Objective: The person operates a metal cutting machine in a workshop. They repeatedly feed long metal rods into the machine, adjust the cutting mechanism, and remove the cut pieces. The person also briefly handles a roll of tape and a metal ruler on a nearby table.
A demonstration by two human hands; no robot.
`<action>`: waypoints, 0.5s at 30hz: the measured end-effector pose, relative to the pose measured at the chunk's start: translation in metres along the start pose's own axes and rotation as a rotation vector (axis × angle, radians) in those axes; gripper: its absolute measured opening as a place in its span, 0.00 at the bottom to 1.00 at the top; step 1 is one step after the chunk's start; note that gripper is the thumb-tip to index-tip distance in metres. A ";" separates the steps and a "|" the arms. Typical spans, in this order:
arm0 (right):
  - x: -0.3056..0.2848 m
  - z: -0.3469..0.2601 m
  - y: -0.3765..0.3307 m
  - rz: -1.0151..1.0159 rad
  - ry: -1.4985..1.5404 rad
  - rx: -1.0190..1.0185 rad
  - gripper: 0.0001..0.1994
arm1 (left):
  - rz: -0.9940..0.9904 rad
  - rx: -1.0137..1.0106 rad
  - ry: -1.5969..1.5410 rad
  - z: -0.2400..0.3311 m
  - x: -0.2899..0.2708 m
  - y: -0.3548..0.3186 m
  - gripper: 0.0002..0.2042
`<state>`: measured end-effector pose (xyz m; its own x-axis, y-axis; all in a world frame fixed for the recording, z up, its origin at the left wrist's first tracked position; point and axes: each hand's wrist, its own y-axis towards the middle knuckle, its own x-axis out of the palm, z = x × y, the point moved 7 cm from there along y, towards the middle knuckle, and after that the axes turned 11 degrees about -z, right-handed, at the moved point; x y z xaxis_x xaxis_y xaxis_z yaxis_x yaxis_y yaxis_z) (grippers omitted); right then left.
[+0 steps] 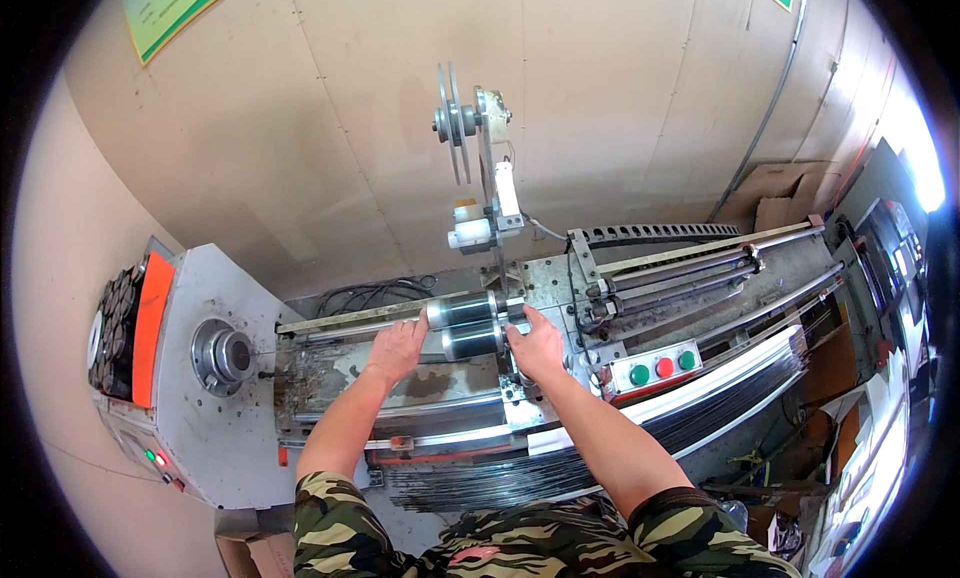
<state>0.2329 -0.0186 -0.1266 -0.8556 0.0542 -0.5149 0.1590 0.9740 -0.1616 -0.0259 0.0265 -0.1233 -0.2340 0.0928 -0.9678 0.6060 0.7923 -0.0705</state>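
Two dark, shiny cylinders with silver ends lie side by side on the machine's carriage: an upper roller [462, 309] and a lower roller [470, 341]. My left hand [398, 346] has bent fingers against the left end of the upper roller. At the opposite end, my right hand [538, 348] has thumb and index finger around the metal end pieces beside the rollers. Its other fingers are partly hidden. Behind the rollers, a metal post [487, 168] carries a double-disc spool wheel [455, 124] and a white bottle-like part [468, 233].
The white headstock [250, 278] with a round chuck [224, 356] stands at left. A button panel [655, 369] with green and red buttons lies right of my hand. A bundle of thin dark rods [500, 483] runs along the front. Cardboard [785, 193] leans at the back right.
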 end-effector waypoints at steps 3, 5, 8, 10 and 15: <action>0.001 0.006 0.003 0.025 -0.002 -0.017 0.29 | 0.040 0.008 0.004 0.001 -0.002 0.000 0.27; 0.001 0.007 0.004 0.038 -0.007 -0.026 0.29 | 0.044 0.008 0.006 0.002 -0.003 0.001 0.27; -0.001 0.008 0.003 0.027 -0.003 -0.019 0.29 | 0.045 0.005 0.013 0.005 -0.004 0.002 0.27; -0.005 0.006 0.001 0.008 0.005 -0.007 0.30 | 0.043 0.000 0.018 0.007 -0.005 0.003 0.28; -0.008 0.005 0.000 0.003 0.011 -0.005 0.27 | 0.020 -0.005 0.022 0.007 0.000 0.005 0.29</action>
<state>0.2418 -0.0197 -0.1269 -0.8604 0.0598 -0.5061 0.1594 0.9749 -0.1558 -0.0175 0.0256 -0.1254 -0.2390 0.1218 -0.9633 0.6069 0.7932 -0.0502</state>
